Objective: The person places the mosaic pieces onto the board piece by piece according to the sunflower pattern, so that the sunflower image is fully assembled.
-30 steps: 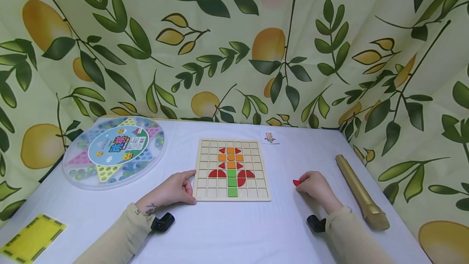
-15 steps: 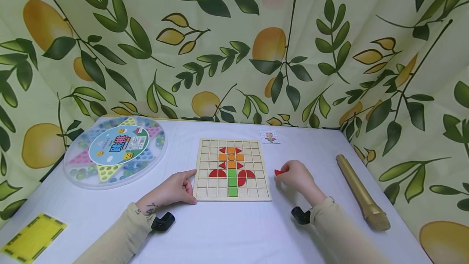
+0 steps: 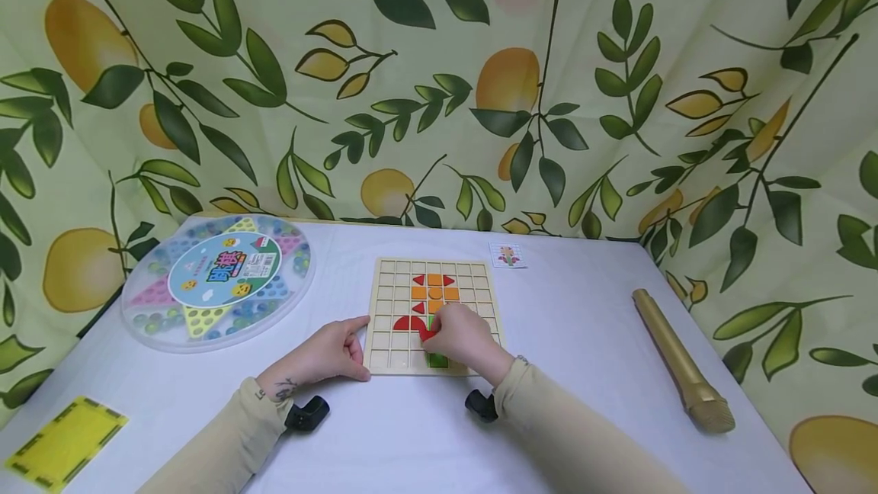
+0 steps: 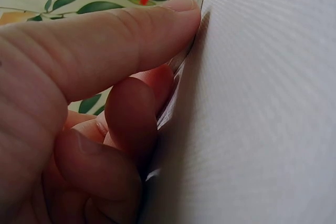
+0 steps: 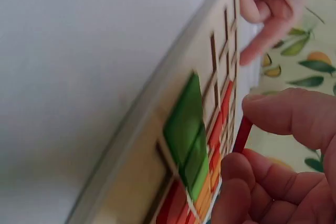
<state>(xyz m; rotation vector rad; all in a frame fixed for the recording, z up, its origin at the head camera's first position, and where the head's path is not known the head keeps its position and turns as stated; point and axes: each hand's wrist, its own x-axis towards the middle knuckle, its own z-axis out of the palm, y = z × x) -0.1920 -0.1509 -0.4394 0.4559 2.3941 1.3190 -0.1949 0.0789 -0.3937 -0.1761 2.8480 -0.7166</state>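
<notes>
A wooden grid board (image 3: pixel 382 357) bears orange squares, red triangles, red quarter-round pieces and green squares. My left hand (image 3: pixel 322 353) rests at the board's left side, index finger and thumb touching its edge, the other fingers curled in. Over the board's middle, my right hand (image 3: pixel 469 338) pinches a small red piece (image 5: pixel 242 134) between thumb and fingers, just left of the green column. In the right wrist view that piece stands edge-on, seemingly above the board, so its full shape is hidden. The right hand covers the board's lower right part.
A round marble game box (image 3: pixel 222 273) lies at the back left, with a yellow rectangular card (image 3: pixel 67 441) at the front left. A small picture card (image 3: pixel 507 255) lies behind the board. To the right is a gold microphone (image 3: pixel 679 360).
My right hand has moved left from the bare cloth to over the board, carrying the red piece. The left hand stays at the board's edge.
</notes>
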